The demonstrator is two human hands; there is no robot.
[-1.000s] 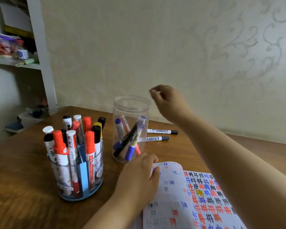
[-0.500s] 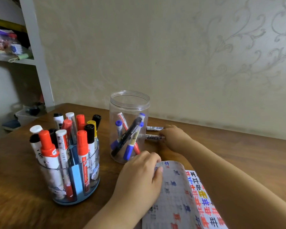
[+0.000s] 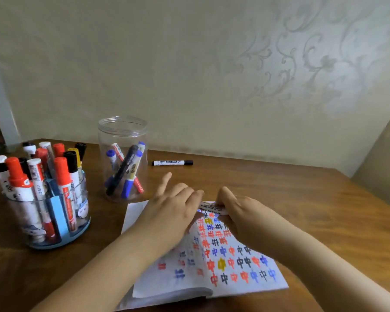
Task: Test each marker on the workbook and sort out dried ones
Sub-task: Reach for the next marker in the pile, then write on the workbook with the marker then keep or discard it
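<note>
Two hands hold one marker point(image 3: 212, 208) over the workbook point(image 3: 234, 262): left hand point(image 3: 173, 210) grips one end, right hand point(image 3: 239, 212) the other. Next, I think, the cap pulls off for testing.

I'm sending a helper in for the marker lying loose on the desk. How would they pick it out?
Start at the clear jar standing near the wall. Just right of it, a marker lies flat on the wooden desk. It is the only one lying alone: white barrel, black cap, in no container or hand.
</note>
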